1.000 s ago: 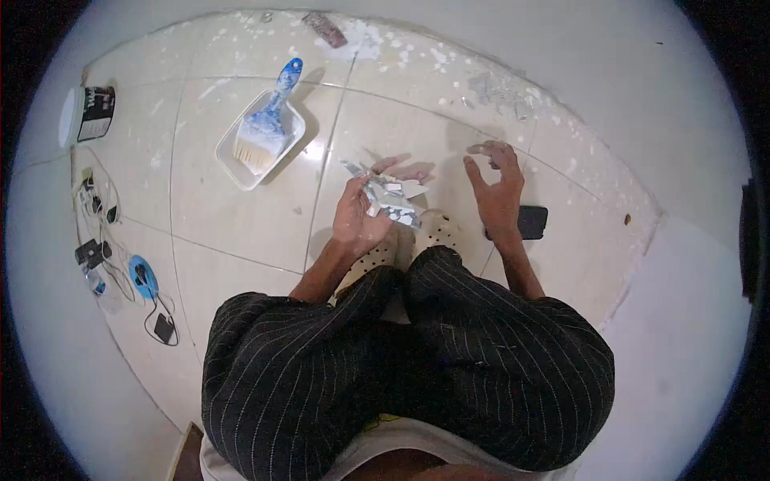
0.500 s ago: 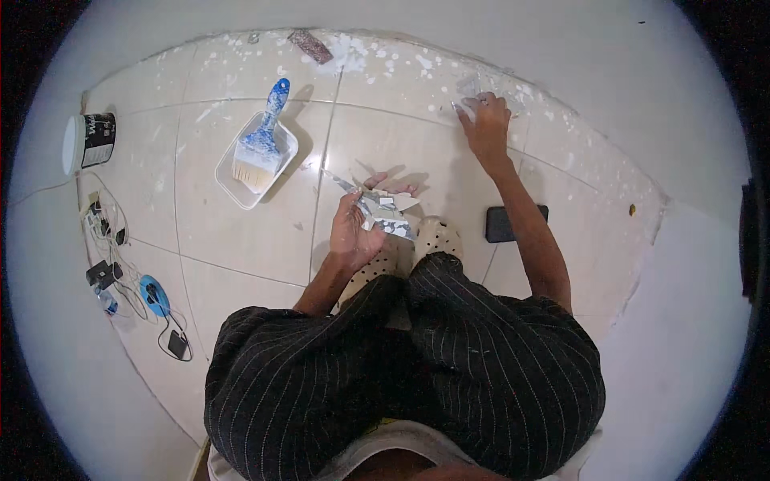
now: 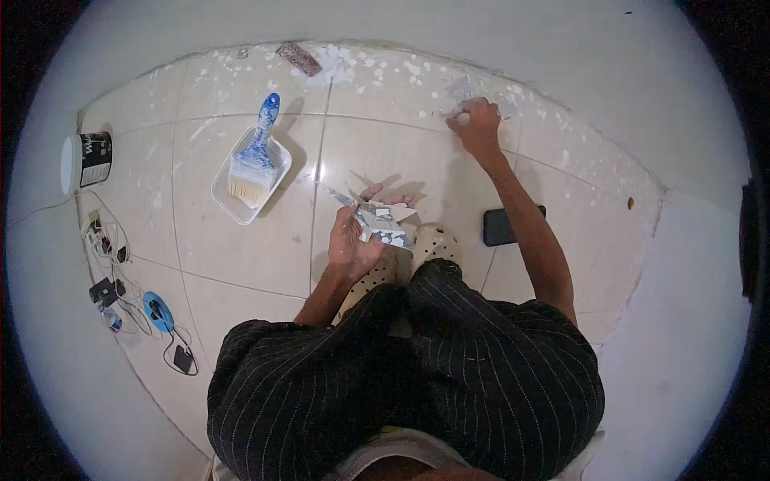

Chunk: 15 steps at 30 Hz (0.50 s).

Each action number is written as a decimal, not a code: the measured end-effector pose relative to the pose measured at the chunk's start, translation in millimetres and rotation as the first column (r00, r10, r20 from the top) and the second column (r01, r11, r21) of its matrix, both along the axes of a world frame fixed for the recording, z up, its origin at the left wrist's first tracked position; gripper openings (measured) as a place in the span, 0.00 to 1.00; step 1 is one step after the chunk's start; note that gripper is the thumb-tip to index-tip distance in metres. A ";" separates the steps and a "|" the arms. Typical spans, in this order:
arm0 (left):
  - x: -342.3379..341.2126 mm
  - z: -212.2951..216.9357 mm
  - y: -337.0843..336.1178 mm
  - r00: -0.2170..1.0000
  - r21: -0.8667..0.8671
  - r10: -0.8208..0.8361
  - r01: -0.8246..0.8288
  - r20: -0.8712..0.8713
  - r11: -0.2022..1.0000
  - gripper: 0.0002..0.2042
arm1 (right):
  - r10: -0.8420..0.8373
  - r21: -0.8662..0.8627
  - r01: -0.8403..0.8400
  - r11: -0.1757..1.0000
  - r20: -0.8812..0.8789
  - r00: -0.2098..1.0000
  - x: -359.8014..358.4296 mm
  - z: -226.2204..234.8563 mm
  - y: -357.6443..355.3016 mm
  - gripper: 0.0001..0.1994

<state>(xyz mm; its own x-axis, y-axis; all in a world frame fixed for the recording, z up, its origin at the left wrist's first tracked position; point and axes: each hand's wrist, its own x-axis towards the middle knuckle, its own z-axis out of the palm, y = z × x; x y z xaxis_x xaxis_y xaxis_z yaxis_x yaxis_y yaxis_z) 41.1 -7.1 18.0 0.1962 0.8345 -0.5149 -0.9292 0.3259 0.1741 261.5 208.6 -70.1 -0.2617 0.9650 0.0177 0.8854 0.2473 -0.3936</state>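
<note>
My left hand (image 3: 350, 247) is closed around a bunch of flat, jagged paint flakes (image 3: 388, 224), white and grey, held low in front of my feet. The fingers behind the flakes are partly hidden. Out at the far right, my right hand (image 3: 480, 128) is curled down at the floor close to the wall. Something pale shows under its fingers, too small to name. Around it lie a thin greyish sheet or smear and many white paint spots (image 3: 413, 70).
A white tray (image 3: 220, 188) with a blue-handled paintbrush (image 3: 261, 144) stands left of centre. A black phone-like object (image 3: 499, 228) lies beside my right forearm. A brown block (image 3: 299, 58) rests by the far wall. Along the left are a bucket (image 3: 95, 160), cables and a blue disc (image 3: 159, 311).
My right hand's fingers have curled in closer to the floor at nearly the same spot. The left hand still holds the flakes. The whole view has shifted slightly.
</note>
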 end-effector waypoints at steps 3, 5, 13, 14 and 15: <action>1.2 2.7 -0.1 1.000 0.020 -0.007 0.007 0.001 1.000 0.29 | 0.008 0.011 -0.008 1.000 0.029 1.000 -3.1 6.4 -10.2 0.14; 1.5 4.1 1.9 1.000 -0.001 0.009 -0.009 -0.002 1.000 0.29 | -0.023 -0.055 0.023 0.998 0.003 1.000 -7.5 17.6 -17.8 0.13; -4.2 -4.9 1.4 0.997 0.106 0.014 -0.023 0.081 0.994 0.28 | 0.040 -0.366 -0.202 0.909 -0.405 0.913 -51.9 152.3 -106.6 0.14; -4.4 -8.9 -1.6 0.993 0.150 0.010 -0.028 0.120 0.988 0.27 | 0.140 -0.303 -0.269 0.914 -0.384 0.912 -56.3 159.6 -118.8 0.13; -3.8 -2.4 0.0 0.988 0.097 0.036 -0.051 0.153 0.994 0.27 | 0.142 -0.311 -0.276 0.910 -0.391 0.909 -60.5 162.5 -128.8 0.13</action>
<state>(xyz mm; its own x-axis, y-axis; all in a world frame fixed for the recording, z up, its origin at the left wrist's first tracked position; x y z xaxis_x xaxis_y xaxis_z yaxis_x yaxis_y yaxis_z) 37.3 -7.1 15.5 0.2279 0.8899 -0.3952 -0.9601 0.2729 0.0608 200.9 79.8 92.4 -0.4986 0.8475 -0.1822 0.6141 0.1969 -0.7643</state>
